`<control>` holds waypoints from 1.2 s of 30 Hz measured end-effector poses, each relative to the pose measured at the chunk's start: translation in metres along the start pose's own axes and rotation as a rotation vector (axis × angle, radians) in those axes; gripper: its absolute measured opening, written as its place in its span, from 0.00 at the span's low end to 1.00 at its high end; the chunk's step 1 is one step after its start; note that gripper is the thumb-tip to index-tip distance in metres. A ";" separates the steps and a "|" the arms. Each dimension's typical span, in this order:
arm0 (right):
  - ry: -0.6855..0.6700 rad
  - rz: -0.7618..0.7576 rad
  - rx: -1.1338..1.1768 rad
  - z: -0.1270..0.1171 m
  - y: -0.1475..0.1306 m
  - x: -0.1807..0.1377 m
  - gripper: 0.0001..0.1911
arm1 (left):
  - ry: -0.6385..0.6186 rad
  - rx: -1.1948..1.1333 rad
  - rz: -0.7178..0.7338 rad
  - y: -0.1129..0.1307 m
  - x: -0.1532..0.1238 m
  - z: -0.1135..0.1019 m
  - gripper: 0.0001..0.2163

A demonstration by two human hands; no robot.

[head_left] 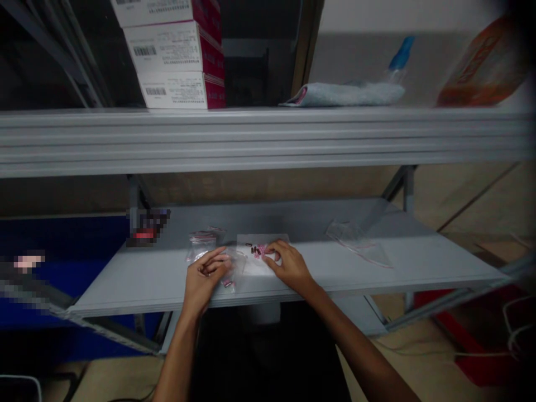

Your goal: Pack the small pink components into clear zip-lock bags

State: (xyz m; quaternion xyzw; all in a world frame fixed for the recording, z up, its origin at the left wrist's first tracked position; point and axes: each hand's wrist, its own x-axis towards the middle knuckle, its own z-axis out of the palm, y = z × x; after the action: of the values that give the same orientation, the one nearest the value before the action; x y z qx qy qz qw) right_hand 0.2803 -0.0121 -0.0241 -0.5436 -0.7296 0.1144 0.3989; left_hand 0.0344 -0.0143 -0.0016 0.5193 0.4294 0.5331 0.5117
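Note:
My left hand (205,274) has its fingers bent around the edge of a small clear zip bag (238,268). A few dark and pink bits show low in that bag. On a white sheet of paper (251,270) lie several dark capsules (253,250) and a cluster of small pink pieces (260,254), perhaps pills. My right hand (291,265) is at the right side of this cluster, thumb and forefinger drawn together. What lies between those fingertips is too small to make out. Beyond my left hand sits a stack of clear zip bags (201,241).
A larger clear plastic bag (355,245) lies on the right of the grey table (138,273). The upper shelf (268,137) crosses above, bearing stacked white and pink boxes (176,64), a folded cloth-like packet (347,94) and a blue-capped bottle (400,56). A pixelated patch covers the table's left edge.

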 end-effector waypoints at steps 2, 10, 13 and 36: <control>-0.006 -0.004 -0.065 0.004 0.003 -0.004 0.05 | 0.016 -0.013 0.005 -0.001 0.000 0.000 0.25; -0.043 -0.025 -0.101 0.003 -0.001 -0.004 0.08 | -0.110 0.049 -0.007 0.005 -0.002 0.003 0.21; -0.053 -0.036 -0.089 0.002 -0.002 -0.003 0.08 | -0.138 0.099 -0.011 0.006 -0.003 0.004 0.19; -0.032 -0.113 0.337 -0.014 -0.050 -0.013 0.10 | -0.300 0.289 0.033 0.009 -0.002 0.011 0.15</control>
State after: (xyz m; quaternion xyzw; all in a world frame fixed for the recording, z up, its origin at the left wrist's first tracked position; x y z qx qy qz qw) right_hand 0.2560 -0.0464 0.0095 -0.4253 -0.7358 0.2213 0.4783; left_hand 0.0442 -0.0184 0.0078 0.6679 0.4117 0.3908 0.4813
